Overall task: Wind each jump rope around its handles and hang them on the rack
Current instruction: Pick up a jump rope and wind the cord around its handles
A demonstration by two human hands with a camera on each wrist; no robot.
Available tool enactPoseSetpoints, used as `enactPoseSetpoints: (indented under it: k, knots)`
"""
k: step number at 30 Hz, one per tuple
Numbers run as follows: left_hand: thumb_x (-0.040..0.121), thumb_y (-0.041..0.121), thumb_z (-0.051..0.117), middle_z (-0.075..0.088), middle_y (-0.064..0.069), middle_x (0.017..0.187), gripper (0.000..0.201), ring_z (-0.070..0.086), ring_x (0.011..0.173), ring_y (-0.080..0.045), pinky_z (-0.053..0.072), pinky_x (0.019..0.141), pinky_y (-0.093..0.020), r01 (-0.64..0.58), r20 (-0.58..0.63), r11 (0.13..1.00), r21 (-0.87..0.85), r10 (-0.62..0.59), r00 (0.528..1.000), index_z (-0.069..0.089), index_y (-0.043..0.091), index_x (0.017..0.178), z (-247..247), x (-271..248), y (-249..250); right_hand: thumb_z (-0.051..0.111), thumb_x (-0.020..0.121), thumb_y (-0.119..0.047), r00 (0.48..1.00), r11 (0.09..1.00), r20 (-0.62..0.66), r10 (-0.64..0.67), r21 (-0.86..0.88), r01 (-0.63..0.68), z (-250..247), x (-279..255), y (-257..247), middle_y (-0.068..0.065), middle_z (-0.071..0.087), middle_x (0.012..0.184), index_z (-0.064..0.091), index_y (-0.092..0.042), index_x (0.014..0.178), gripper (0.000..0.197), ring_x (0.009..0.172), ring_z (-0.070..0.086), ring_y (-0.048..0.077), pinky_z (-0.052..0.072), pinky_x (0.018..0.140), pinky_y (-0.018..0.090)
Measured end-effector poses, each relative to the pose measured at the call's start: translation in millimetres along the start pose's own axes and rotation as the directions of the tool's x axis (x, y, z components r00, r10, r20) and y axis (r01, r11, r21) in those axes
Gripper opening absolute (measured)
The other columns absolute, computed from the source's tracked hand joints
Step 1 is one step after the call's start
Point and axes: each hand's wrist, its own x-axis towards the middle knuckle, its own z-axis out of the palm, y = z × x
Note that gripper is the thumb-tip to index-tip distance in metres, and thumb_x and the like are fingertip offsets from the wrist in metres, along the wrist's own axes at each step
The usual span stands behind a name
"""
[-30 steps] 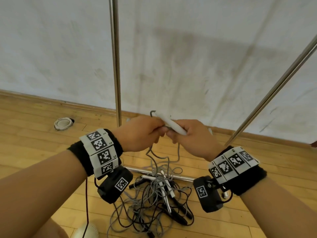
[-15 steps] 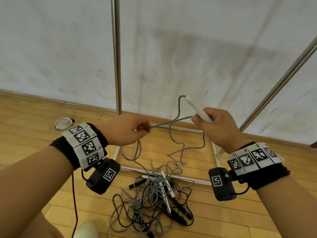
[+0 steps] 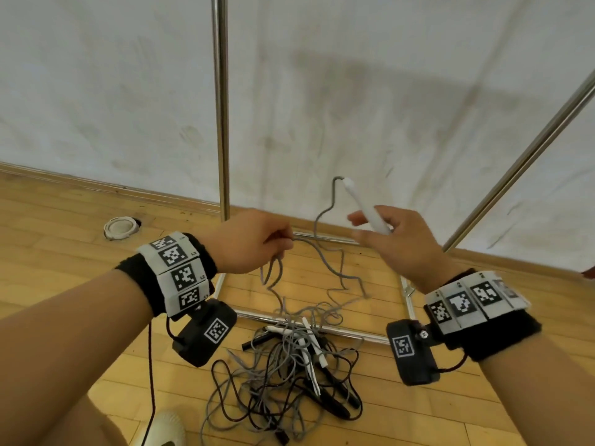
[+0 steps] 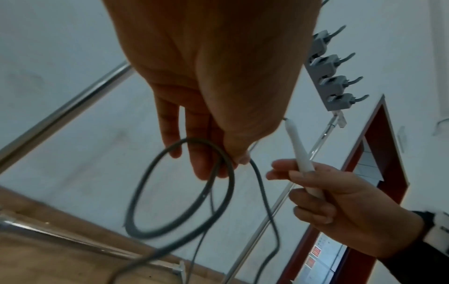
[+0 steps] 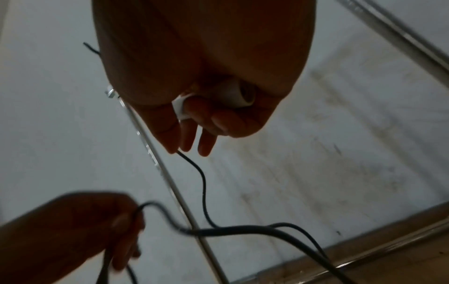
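Note:
My right hand (image 3: 380,230) grips a white jump-rope handle (image 3: 363,207), tip pointing up and left; its outer fingers stretch out. The same handle (image 4: 301,153) shows in the left wrist view, and its butt end (image 5: 239,94) in the right wrist view. A grey cord (image 3: 325,252) leaves the handle tip, sags, and runs to my left hand (image 3: 257,241), which pinches it with a small loop (image 4: 179,190) hanging below the fingers. The cord drops to a tangled pile of ropes (image 3: 289,365) on the floor. Grey rack hooks (image 4: 337,84) show in the left wrist view.
A chrome rack upright (image 3: 220,107) stands behind my left hand, a slanted pole (image 3: 528,156) at the right, and the base bars (image 3: 322,323) frame the floor by the pile. A white round fitting (image 3: 120,226) sits by the skirting. A shoe tip (image 3: 164,429) is at the bottom.
My hands have drawn apart from a joined position. The right one lifted the handle up and right and now loosens its fingers; the left one slid along the cord, forming a loop.

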Motion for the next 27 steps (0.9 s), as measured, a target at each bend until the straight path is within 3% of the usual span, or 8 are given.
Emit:
enactPoseSetpoints:
  k: [3,5,8,11,18,22,25,27]
  knots:
    - [0.098,0.025,0.058,0.068,0.009,0.076,0.012,0.061,0.071,-0.002,0.047,0.064,-0.013,-0.068,-0.096,0.996,-0.065,0.062,0.993,0.067,0.021,0.091,3,1,17,0.073,0.086,-0.031,0.991,0.999,0.127,-0.033,-0.037,0.038,23,-7,-9,-0.021,0.063,0.067,0.073,-0.029,0.095,0.010,0.052,0.053,-0.005,0.037,0.050,0.008]
    - [0.098,0.026,0.057,0.066,0.008,0.076,0.013,0.058,0.073,-0.004,0.045,0.064,-0.013,-0.104,-0.134,0.992,-0.076,0.093,0.987,0.067,0.020,0.092,4,2,23,0.068,0.091,-0.029,0.980,0.994,0.181,-0.086,-0.049,0.096,31,-9,-15,-0.019,0.057,0.058,0.071,-0.025,0.086,0.007,0.048,0.048,0.000,0.034,0.049,0.011]
    - [0.098,0.028,0.056,0.063,0.002,0.073,0.013,0.057,0.068,-0.010,0.044,0.060,-0.018,-0.117,-0.123,0.991,-0.070,0.108,0.987,0.064,0.021,0.091,6,3,22,0.063,0.094,-0.030,0.975,0.986,0.190,-0.114,-0.102,0.135,32,-6,-19,-0.010,0.061,0.061,0.065,-0.019,0.078,0.020,0.052,0.048,0.001,0.034,0.052,0.014]
    - [0.095,0.027,0.060,0.062,0.006,0.075,0.008,0.056,0.064,-0.007,0.045,0.060,-0.020,-0.107,-0.031,0.993,-0.057,0.105,0.994,0.060,0.026,0.087,6,3,14,0.061,0.094,-0.034,0.989,0.982,0.115,-0.096,-0.151,0.113,26,-2,-18,-0.008,0.053,0.059,0.061,-0.017,0.080,0.022,0.049,0.045,0.004,0.034,0.048,0.016]
    - [0.091,0.027,0.063,0.063,0.017,0.089,0.007,0.058,0.082,0.001,0.043,0.067,-0.013,0.004,0.111,0.988,0.153,-0.021,0.994,0.067,0.033,0.093,4,0,-8,0.062,0.095,-0.031,0.986,0.984,-0.079,-0.144,-0.119,0.134,3,5,-9,-0.012,0.049,0.056,0.059,-0.021,0.075,0.022,0.050,0.042,0.003,0.035,0.049,0.012]
    - [0.097,0.026,0.055,0.066,0.013,0.100,0.019,0.061,0.094,-0.007,0.048,0.080,-0.025,0.063,0.094,0.984,0.168,-0.079,0.992,0.071,0.030,0.105,-1,3,-17,0.062,0.094,-0.031,0.968,0.985,-0.189,-0.163,-0.092,0.148,-15,8,-1,-0.005,0.051,0.060,0.061,-0.021,0.077,0.021,0.052,0.043,0.006,0.036,0.048,0.015]
    - [0.099,0.022,0.052,0.063,0.012,0.102,0.020,0.059,0.095,-0.008,0.047,0.082,-0.026,0.093,0.071,0.987,0.134,-0.104,0.992,0.068,0.028,0.109,-3,3,-21,0.063,0.093,-0.034,0.973,0.987,-0.210,-0.099,-0.145,0.069,-25,10,9,-0.009,0.052,0.057,0.061,-0.023,0.073,0.022,0.050,0.043,0.006,0.040,0.049,0.023]
    - [0.098,0.024,0.052,0.063,0.013,0.096,0.016,0.060,0.089,-0.008,0.047,0.078,-0.025,0.101,0.081,0.982,0.160,-0.115,0.990,0.067,0.029,0.102,-4,2,-22,0.065,0.092,-0.032,0.984,0.984,-0.173,-0.043,-0.177,0.011,-26,9,15,-0.010,0.053,0.060,0.064,-0.023,0.074,0.019,0.053,0.045,0.007,0.040,0.055,0.029]
